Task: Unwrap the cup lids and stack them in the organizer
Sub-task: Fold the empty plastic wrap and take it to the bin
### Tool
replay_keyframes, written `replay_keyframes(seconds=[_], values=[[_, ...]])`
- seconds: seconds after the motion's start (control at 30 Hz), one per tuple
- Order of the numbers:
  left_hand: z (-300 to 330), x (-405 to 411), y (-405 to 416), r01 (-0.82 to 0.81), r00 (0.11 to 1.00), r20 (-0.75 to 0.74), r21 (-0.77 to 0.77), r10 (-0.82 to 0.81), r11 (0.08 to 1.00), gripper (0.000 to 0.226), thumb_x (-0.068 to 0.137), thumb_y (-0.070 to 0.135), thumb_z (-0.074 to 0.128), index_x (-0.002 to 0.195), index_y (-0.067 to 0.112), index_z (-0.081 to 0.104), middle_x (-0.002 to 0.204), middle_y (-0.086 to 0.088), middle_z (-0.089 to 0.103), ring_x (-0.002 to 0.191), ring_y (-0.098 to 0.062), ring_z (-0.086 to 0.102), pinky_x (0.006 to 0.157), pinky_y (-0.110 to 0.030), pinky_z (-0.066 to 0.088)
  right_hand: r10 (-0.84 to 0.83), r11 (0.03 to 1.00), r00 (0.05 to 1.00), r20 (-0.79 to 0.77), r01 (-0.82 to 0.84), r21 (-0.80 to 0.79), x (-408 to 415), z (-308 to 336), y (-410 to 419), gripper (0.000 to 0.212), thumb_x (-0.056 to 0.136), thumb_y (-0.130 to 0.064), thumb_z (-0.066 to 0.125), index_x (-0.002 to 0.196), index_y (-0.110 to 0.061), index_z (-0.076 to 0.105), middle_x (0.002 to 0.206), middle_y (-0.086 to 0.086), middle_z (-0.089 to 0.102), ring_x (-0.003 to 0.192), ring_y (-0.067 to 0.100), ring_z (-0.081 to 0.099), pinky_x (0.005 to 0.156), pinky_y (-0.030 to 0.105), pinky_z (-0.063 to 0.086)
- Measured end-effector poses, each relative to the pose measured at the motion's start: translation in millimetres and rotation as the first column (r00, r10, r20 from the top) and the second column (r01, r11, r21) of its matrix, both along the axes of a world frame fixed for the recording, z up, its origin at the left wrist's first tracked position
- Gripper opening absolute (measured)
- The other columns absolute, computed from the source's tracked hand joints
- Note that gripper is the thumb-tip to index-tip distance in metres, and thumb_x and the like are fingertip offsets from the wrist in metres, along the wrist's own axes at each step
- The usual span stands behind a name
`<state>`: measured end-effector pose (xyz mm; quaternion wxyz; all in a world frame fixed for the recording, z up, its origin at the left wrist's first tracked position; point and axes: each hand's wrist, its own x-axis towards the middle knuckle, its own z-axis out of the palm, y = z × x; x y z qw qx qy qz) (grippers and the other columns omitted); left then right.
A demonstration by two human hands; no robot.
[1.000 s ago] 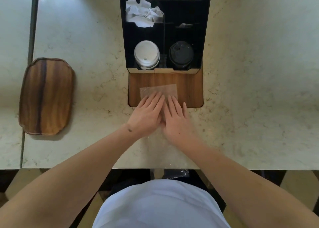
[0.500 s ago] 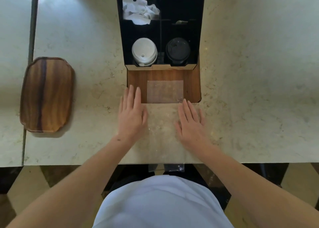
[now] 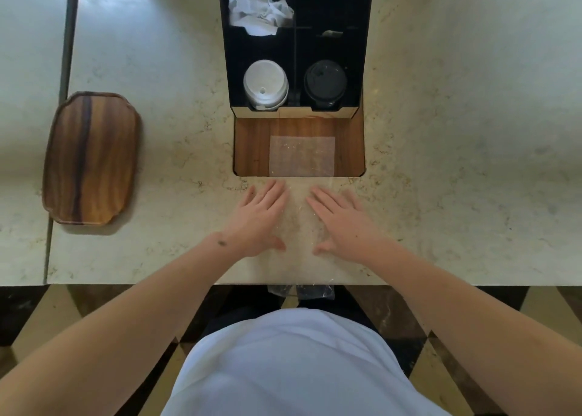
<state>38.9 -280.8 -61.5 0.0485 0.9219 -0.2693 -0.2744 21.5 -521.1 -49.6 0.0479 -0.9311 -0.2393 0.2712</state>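
Both my hands lie flat, fingers straight, holding nothing: left hand and right hand press the clear plastic wrapper on the worktop. White lids and black lids sit stacked in the organizer, front compartments. I judge stacking done, wrapper smoothing in hand. Next move calls for pinching the thin, slippery film to clear it.

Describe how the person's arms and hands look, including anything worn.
Both forearms are bare, with no sleeves, gloves, watch or rings showing. The left hand has a small dark mark at its wrist; the right hand shows no such mark. A white garment covers the torso below.
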Motion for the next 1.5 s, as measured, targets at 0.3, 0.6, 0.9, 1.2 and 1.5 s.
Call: replay_keyframes(seconds=[0.3, 0.6, 0.9, 1.2, 1.5], values=[[-2.4, -1.9, 5.8, 0.129, 0.992, -0.009, 0.1, -0.128, 0.987, 0.152, 0.055, 0.089, 0.068, 0.149, 0.034, -0.038, 0.161, -0.01, -0.038, 0.144, -0.038, -0.042, 0.117, -0.065, -0.018, 0.061, 0.988, 0.992, -0.112, -0.076, -0.134, 3.5, 7.8, 6.5, 0.154, 0.057, -0.081, 0.077, 0.153, -0.035, -0.034, 0.162, 0.01, -0.039, 0.149, 0.034, -0.035, 0.115, 0.076, -0.009], [32.8, 57.6, -14.4, -0.811, 0.511, -0.188, -0.43, 0.839, 0.397, 0.062, 0.091, 0.037, 0.071, 0.143, 0.011, 0.051, 0.135, -0.006, 0.058, 0.123, -0.02, 0.056, 0.097, -0.03, 0.044, -0.757, 0.567, 0.639, -0.136, 0.745, 0.351, 77.6, 13.4, -0.2, 0.066, 0.091, -0.04, 0.07, 0.147, -0.014, 0.047, 0.145, 0.008, 0.047, 0.131, 0.027, 0.05, 0.11, 0.04, 0.041], [27.8, 135.0, -32.8, -0.201, 0.952, 0.192, -0.187, 0.237, 0.962, 0.049, 0.091, 0.022, 0.071, 0.137, 0.012, 0.058, 0.133, -0.011, 0.061, 0.126, -0.035, 0.049, 0.101, -0.049, 0.043, -0.459, 0.869, 0.888, 0.015, 0.446, 0.217, 142.4, 6.0, 3.0, 0.058, 0.088, -0.032, 0.077, 0.14, -0.016, 0.055, 0.133, 0.007, 0.056, 0.126, 0.03, 0.048, 0.105, 0.043, 0.046], [18.6, 154.5, -27.3, -0.082, 0.985, 0.143, -0.138, 0.101, 0.987, 0.009, 0.089, 0.018, 0.066, 0.097, 0.013, 0.065, 0.101, -0.01, 0.061, 0.106, -0.033, 0.053, 0.077, -0.042, 0.045, -0.117, 0.972, 0.979, 0.168, 0.078, 0.22, 156.1, 11.6, 0.2, 0.006, 0.093, -0.021, 0.069, 0.097, -0.017, 0.072, 0.097, 0.002, 0.063, 0.099, 0.025, 0.058, 0.081, 0.039, 0.049], [17.3, 133.9, -12.4, 0.246, 0.893, 0.418, -0.142, -0.167, 0.959, 0.015, 0.075, -0.005, 0.074, 0.083, 0.006, 0.067, 0.081, -0.011, 0.064, 0.077, -0.032, 0.06, 0.067, -0.042, 0.049, 0.023, 0.981, 0.953, 0.302, -0.08, 0.178, 139.0, 8.3, -10.8, 0.021, 0.1, -0.014, 0.056, 0.107, -0.012, 0.076, 0.107, 0.007, 0.067, 0.101, 0.026, 0.058, 0.085, 0.039, 0.046]])
